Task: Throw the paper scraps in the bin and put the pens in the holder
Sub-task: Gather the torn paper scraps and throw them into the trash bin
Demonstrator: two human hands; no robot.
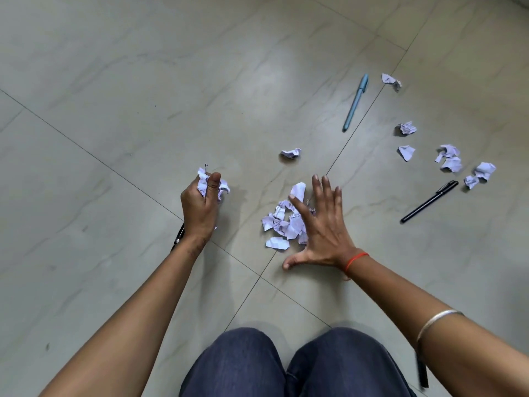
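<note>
Several scraps (202, 183) in left hand (200, 209)

So, a wad of scraps (202, 183) is gripped in the left hand (200, 209), thumb pointed up. The right hand (322, 233) is spread wide, fingers straight, and laid over a pile of scraps (279, 224) on the tiled floor (114, 81). Farther right, more loose scraps (450, 163) are scattered about, with a black pen (429, 201) just beside them. A blue pen (355, 103) is seen farther off, and one single scrap (291, 153) between it and the pile. A dark pen (179, 235) is half hidden behind the left wrist.
</note>
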